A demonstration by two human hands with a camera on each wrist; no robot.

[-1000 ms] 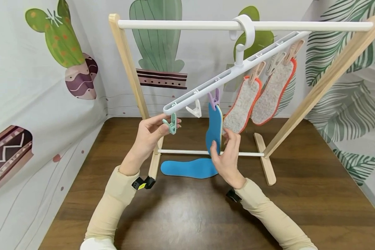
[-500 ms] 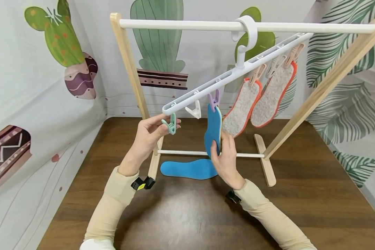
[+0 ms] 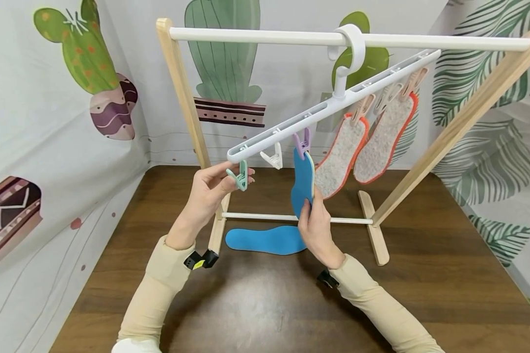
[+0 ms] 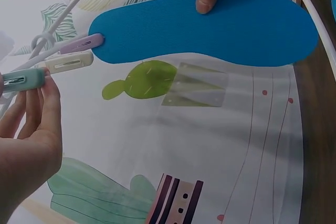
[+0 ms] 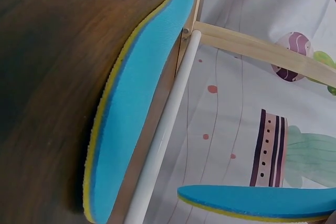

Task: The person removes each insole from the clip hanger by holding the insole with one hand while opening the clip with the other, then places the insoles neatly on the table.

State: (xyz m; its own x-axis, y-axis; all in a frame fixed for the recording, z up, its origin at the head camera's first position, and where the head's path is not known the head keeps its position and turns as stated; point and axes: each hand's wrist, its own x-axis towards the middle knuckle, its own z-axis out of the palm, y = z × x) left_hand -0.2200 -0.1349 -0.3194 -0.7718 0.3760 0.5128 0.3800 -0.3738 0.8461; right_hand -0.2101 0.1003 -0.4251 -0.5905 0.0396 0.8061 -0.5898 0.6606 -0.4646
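In the head view my left hand (image 3: 205, 196) grips the mint-green clip (image 3: 240, 175) at the near left end of the white hanger (image 3: 291, 130). A blue insole (image 3: 302, 179) hangs from the purple clip (image 3: 303, 142), and my right hand (image 3: 319, 233) pinches its lower part, thumb on the blue face. The left wrist view shows the insole (image 4: 210, 30) broadside, its narrower end in the purple clip (image 4: 84, 43). A second blue insole (image 3: 265, 240) lies on the table below, its yellow underside edge showing in the right wrist view.
Two grey insoles with orange edging (image 3: 342, 157) hang on the hanger's far half. An unused white clip (image 3: 274, 156) hangs between the green and purple ones. The hanger hooks over the white rail (image 3: 256, 36) of a wooden-legged rack (image 3: 463, 127) standing on the brown table (image 3: 274, 304).
My right hand has shifted slightly left, and its fingers have drawn in closer around the hanging insole. The grey insoles sit slightly lower in view. My left hand stays at the green clip.
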